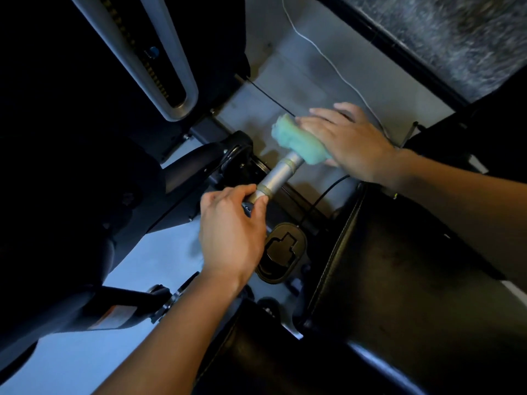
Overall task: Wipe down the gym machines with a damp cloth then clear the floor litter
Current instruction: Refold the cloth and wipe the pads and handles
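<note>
Fingers [251, 192] of left hand [231, 235] curled round near end of metal bar [278, 178], right hand [342, 138] fingers straight, pressing green cloth [296, 143] onto far end.

No words or numbers can be read here. There is an orange and white sticker [109, 317] on the dark machine frame [85, 306] at the bottom left, but its print is too blurry and small to read.
</note>
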